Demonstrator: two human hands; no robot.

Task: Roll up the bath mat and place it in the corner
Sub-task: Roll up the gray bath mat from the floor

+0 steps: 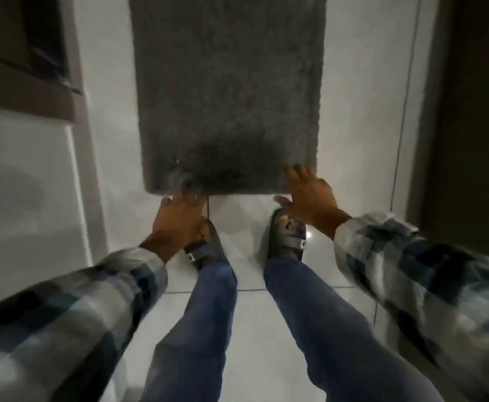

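Observation:
A grey shaggy bath mat lies flat on the pale tiled floor, stretching away from me. My left hand is at the mat's near edge toward its left corner, fingers spread and blurred against the pile. My right hand rests over the near right corner, fingers apart on top of the pile. Neither hand has the mat clearly pinched.
My two feet in grey slides stand just behind the mat's near edge. A dark cabinet and a white fixture line the left side. A dark door or panel runs along the right.

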